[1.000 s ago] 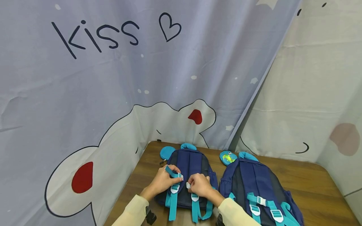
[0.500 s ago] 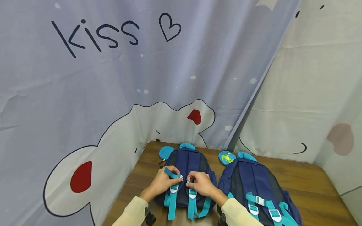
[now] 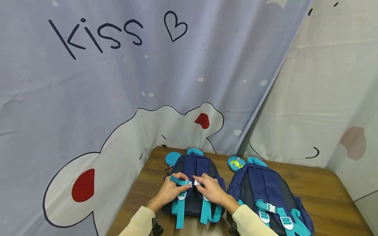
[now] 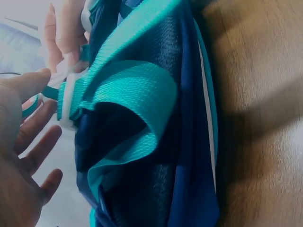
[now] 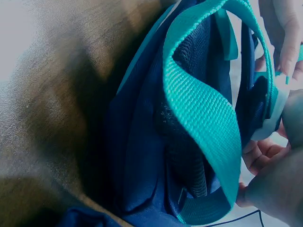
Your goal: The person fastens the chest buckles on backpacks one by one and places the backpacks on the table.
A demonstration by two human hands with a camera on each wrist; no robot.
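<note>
A dark blue backpack (image 3: 203, 164) with turquoise straps lies on the table, back panel up. Over it my left hand (image 3: 169, 190) pinches the white pronged buckle half (image 3: 188, 183) of the chest strap, its turquoise webbing loop (image 3: 176, 179) standing up by the fingers. Facing it, my right hand (image 3: 213, 190) holds the other white buckle half (image 3: 196, 182) between thumb and fingers. A small gap separates the two halves, which are roughly level. In the left wrist view, a turquoise shoulder strap (image 4: 137, 90) loops beside the white strap adjuster (image 4: 70, 99).
To the right lies a second dark blue backpack (image 3: 268, 186), its chest buckle (image 3: 270, 207) joined. Round blue pouches (image 3: 172, 158) sit by both packs' tops. A printed curtain (image 3: 165, 72) hangs behind the wooden table (image 3: 313, 178).
My right hand has moved up and slightly left, bringing its buckle half level with the left one. The fingers have shifted on it. My left hand has stayed nearly still.
</note>
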